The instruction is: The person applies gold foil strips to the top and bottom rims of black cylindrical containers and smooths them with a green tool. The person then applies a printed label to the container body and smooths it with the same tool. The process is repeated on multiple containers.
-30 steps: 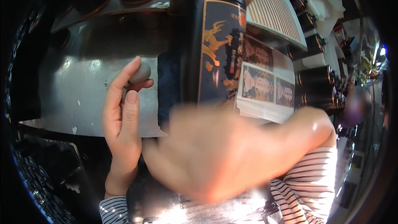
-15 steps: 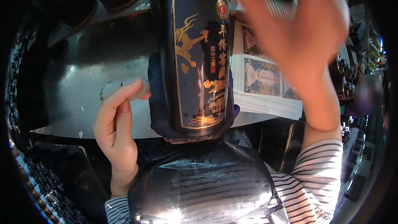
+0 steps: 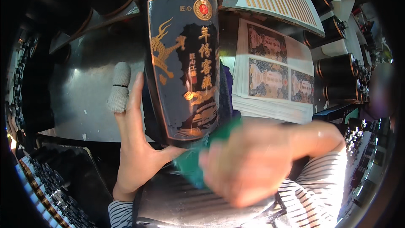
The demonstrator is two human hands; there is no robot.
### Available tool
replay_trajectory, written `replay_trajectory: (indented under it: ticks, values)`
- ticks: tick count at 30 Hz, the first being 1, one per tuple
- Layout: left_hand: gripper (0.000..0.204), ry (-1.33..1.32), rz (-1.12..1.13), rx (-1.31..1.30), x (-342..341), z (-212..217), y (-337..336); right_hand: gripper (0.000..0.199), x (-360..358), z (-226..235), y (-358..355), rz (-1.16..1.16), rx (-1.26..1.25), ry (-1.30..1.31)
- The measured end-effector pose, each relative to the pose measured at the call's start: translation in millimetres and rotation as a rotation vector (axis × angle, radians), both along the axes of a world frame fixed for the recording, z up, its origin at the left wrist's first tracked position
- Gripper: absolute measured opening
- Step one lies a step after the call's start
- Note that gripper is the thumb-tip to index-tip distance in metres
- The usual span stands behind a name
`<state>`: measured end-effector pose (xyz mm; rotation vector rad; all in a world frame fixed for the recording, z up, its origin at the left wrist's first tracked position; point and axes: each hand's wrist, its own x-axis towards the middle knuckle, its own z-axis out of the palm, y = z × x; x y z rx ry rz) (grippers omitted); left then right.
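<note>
A large black bottle with a gold-edged dark panel, a gold dragon and gold lettering lies in front of me, its base toward me. My left hand holds its lower left corner, thumb along the base and a finger against the side. A grey cloth sleeve with a black band covers another finger, which points up apart from the bottle. At the bottle's base, my right hand, smeared by motion, grips a green scraper-like sheet. Dark blue cloth shows under the bottle.
To the right lies a stack of printed decal sheets; beyond it is a white sheet with gold stripes. Several black bottles stand at the right. A metal tabletop extends left. A shiny black apron covers my lap.
My right hand has come down from the bottle's far end to its base, now with the green sheet visible. My left hand has moved onto the bottle, which has shifted left and tilted.
</note>
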<state>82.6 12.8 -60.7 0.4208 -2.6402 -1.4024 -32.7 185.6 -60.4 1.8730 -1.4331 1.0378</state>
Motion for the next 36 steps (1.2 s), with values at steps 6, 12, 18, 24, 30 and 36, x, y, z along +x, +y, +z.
replay_trajectory:
  ticks: [6, 12, 18, 24, 30, 36]
  values:
    - [0.109, 0.127, 0.036, -0.123, -6.3, -14.1, 6.2, 0.017, -72.1, 50.4, -33.7, -0.708, 0.187, -0.131]
    - [0.112, 0.045, 0.041, -0.076, -4.2, -19.4, 4.2, 0.005, -13.2, 2.6, -0.9, 0.043, 0.076, -0.098]
    - [0.106, 0.158, 0.101, -0.187, -1.0, -19.5, 8.3, 0.014, -67.6, 47.0, -36.0, -0.459, 0.097, -0.478]
    - [0.102, 0.111, 0.06, -0.042, -1.5, -26.4, 5.7, 0.013, -1.9, -3.7, 3.8, 0.102, 0.073, -0.116]
    - [0.092, 0.199, 0.081, -0.093, -4.7, -23.1, 3.7, 0.015, -79.7, 32.7, -43.4, -0.416, 0.031, -0.415]
    - [0.095, 0.038, 0.134, 0.208, 0.3, -24.0, 9.8, 0.004, -0.2, 9.2, 0.7, 0.078, 0.11, -0.139]
